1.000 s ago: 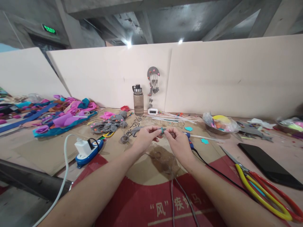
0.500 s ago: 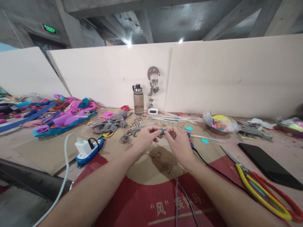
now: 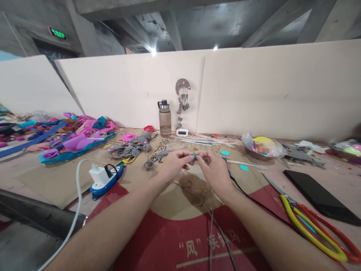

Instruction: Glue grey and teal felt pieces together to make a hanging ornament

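Note:
Between the fingertips of both hands is a small teal-and-grey piece (image 3: pixel 194 155), too small and covered to identify further. My left hand (image 3: pixel 177 163) pinches it from the left. From the other side, my right hand (image 3: pixel 214 170) holds it with thumb and finger closed. Grey cord (image 3: pixel 198 201) lies in loops on the cardboard below and runs toward me. Just beyond my right hand shows part of a blue tool (image 3: pixel 225 160), mostly hidden, with a clear stick and a black cable. Teal flower-shaped cutouts (image 3: pixel 244 168) lie to its right.
Large scissors (image 3: pixel 310 226) and a black phone (image 3: pixel 321 195) lie at right. A blue power strip (image 3: pixel 108 183) with a white plug sits at left. Behind stand a bottle (image 3: pixel 165 122), a small clock (image 3: pixel 182 132) and a grey moon-shaped hanging (image 3: pixel 183 87). Fabric scraps (image 3: pixel 79 141) pile up left.
My hands have barely moved; the fingers shift slightly around the small piece, with my right hand tilting a little. Everything on the table stays in place.

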`<state>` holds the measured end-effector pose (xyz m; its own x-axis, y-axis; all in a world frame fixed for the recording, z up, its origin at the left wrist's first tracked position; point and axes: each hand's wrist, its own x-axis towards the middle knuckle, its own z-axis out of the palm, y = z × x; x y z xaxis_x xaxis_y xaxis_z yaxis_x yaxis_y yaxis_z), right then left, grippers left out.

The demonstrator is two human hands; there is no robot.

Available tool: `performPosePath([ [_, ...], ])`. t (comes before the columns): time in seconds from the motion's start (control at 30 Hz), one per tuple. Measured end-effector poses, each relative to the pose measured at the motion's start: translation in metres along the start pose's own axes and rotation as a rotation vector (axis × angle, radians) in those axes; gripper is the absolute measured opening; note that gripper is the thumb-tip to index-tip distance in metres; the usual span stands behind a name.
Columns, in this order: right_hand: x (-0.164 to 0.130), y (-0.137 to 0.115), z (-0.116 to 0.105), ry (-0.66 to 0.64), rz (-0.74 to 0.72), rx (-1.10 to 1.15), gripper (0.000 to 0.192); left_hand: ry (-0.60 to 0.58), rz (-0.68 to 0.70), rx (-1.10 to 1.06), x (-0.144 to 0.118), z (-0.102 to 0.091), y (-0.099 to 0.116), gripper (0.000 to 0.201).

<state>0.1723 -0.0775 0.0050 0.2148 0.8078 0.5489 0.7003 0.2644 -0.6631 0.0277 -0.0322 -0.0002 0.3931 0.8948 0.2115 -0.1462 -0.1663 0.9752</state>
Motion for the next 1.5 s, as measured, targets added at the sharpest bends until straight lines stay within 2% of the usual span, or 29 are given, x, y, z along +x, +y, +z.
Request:
performPosePath([
  [0.43,0.000,0.001,0.000,0.008,0.046,-0.008,0.015,-0.043,0.014,0.075,-0.001,0.000,0.005,0.024],
  [0.57,0.000,0.003,0.000,0.016,0.061,0.006,0.029,-0.056,0.010,0.095,0.000,-0.001,0.005,0.023],
  [0.73,0.000,0.003,-0.001,-0.050,-0.008,0.011,0.018,-0.077,0.011,0.120,0.000,-0.001,0.005,0.022],
  [1.17,-0.002,0.004,0.004,-0.037,0.071,0.028,0.014,-0.027,-0.008,0.120,-0.001,0.003,0.003,0.018],
  [1.33,-0.005,0.003,0.007,-0.053,0.070,0.126,0.014,0.027,-0.028,0.141,0.000,0.005,0.004,0.011],
  [1.5,-0.003,0.006,0.011,-0.110,0.183,0.330,0.017,0.018,-0.040,0.111,-0.001,0.006,0.005,0.012],
])
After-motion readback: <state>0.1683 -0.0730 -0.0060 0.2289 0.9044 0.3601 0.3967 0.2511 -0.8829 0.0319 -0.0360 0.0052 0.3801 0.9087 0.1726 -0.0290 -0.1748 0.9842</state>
